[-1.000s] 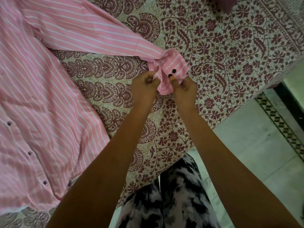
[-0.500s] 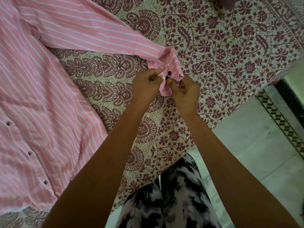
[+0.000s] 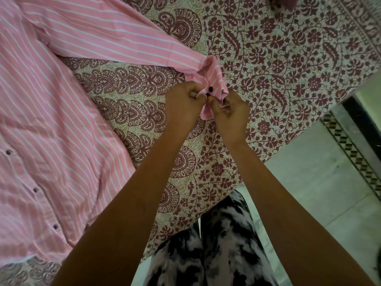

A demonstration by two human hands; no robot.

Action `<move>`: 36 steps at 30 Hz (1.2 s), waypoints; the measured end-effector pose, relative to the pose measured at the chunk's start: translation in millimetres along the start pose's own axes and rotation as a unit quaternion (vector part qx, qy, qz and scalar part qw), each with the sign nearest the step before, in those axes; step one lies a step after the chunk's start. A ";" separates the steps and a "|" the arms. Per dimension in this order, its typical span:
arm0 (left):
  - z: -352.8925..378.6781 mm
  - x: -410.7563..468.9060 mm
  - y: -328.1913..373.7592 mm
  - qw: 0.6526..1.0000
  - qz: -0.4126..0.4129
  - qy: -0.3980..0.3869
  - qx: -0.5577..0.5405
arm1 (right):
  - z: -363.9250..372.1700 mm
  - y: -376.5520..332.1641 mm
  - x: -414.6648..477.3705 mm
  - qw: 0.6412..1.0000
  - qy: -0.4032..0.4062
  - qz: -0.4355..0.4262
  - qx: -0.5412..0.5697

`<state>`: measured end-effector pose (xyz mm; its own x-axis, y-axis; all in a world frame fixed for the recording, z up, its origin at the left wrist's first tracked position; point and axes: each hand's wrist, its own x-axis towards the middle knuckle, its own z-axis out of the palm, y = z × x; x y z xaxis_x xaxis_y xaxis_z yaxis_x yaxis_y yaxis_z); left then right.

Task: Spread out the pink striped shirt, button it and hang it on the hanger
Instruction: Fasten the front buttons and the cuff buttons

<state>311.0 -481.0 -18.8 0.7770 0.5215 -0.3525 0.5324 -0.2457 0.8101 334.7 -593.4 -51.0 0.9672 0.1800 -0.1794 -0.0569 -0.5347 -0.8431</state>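
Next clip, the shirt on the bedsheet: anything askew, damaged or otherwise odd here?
Nothing damaged or spilled. The shirt lies spread on the bedsheet, front placket buttoned where visible. Only the cuff is bunched and twisted, because the left hand and right hand are pinching it at its buttons. No hanger is in view.

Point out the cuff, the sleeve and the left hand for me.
cuff [image 3: 218, 78]: head view, striped fabric above the buttons.
sleeve [image 3: 115, 36]: head view, mid-length of it.
left hand [image 3: 182, 100]: head view, back of the hand.
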 end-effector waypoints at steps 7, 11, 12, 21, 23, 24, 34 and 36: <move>-0.8 1.2 1.2 1.000 -0.018 -0.010 0.002 | -1.6 -4.8 -0.6 1.000 0.000 -0.013 -0.022; -3.8 -1.1 5.2 0.997 -0.041 -0.055 -0.044 | -2.9 -6.3 1.0 0.999 0.000 -0.010 -0.051; -4.9 -1.0 5.9 0.994 -0.058 -0.067 -0.067 | -3.0 -6.8 1.5 0.999 0.003 -0.005 -0.052; -10.5 2.1 2.4 0.962 -0.126 -0.105 -0.216 | 4.5 -12.6 4.0 0.997 0.005 0.076 0.025; -8.2 4.4 -3.2 0.976 -0.105 -0.082 -0.172 | 4.3 -15.2 5.4 0.995 -0.007 0.090 0.029; -6.9 5.3 -4.2 0.981 -0.094 -0.073 -0.151 | 4.0 -15.8 6.1 0.994 -0.017 0.105 0.040; -1.0 3.9 -5.7 0.985 0.147 -0.049 0.073 | -0.4 -23.2 2.4 0.942 -0.031 0.238 0.237; -0.7 1.2 -7.9 0.985 0.155 -0.039 0.062 | -1.0 -24.4 3.4 0.935 -0.032 0.256 0.244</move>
<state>307.5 -477.9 -25.3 0.9293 0.3430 -0.1368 0.2994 -0.4829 0.8229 339.7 -580.6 -30.5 0.7664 0.0620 -0.6393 -0.6293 -0.1269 -0.7667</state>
